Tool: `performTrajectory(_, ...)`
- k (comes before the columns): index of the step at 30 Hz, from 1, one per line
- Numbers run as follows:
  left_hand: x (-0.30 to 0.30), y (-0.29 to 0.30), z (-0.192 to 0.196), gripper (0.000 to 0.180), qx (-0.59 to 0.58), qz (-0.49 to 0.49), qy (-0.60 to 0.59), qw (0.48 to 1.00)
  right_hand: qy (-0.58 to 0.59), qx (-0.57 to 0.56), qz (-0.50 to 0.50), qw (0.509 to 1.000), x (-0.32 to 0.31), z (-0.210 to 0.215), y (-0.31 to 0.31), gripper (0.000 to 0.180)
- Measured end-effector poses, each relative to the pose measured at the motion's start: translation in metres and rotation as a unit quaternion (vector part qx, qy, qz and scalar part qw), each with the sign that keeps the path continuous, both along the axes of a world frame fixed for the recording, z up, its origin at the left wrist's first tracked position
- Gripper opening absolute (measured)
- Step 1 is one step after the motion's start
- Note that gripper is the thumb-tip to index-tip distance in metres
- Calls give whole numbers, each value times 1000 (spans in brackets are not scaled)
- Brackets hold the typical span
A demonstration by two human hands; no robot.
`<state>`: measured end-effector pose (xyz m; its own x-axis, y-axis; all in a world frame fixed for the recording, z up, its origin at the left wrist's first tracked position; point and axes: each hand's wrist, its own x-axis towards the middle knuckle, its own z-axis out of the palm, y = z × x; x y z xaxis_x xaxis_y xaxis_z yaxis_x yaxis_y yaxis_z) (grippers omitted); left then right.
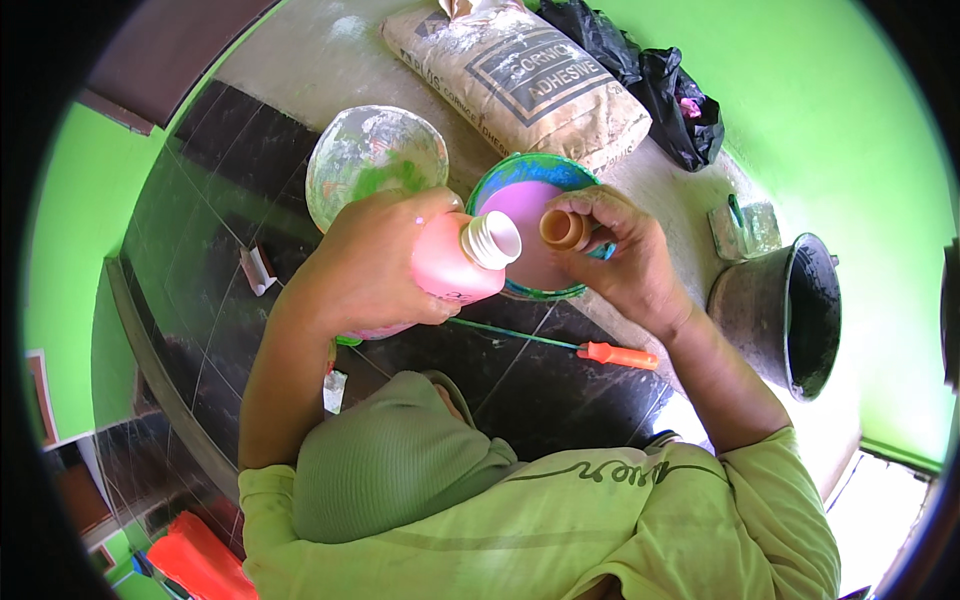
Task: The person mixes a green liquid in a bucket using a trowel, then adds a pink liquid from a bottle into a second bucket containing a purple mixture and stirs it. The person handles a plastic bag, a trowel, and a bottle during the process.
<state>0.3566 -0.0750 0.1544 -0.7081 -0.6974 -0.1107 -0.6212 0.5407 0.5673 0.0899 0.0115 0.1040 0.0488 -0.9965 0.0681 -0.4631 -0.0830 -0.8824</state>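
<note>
Head view: the left hand (365, 265) grips a pink bottle (445, 268), tilted, uncapped, above the tub of pink paint (530, 225) on the floor. Right hand (620, 255) fingers pinch its cap (565, 229). Advise keeping the neck over the tub.

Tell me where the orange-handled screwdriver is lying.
In the head view the orange-handled screwdriver lies on the dark tiled floor, just below the paint pot of pink paint, under the right hand and wrist.
</note>
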Motion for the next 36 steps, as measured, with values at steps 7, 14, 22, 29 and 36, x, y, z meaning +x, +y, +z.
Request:
performTrajectory(7,1,3,3,74,-27,4,-44,999,381,-109,22,918,-13,9,-24,39)
performTrajectory(14,2,5,6,70,5,8,-55,998,479,-148,90,861,-4,25,-36,34)
performTrajectory(22,6,6,-1,59,-76,-17,-35,996,470,-326,42,819,9,94,-26,32)
performTrajectory(29,-7,2,10,60,-51,-25,-88,994,343,-121,65,929,-7,16,-25,39)
performTrajectory(36,-18,0,17,53,-100,-45,-128,986,71,-8,46,996,13,-24,-10,40)
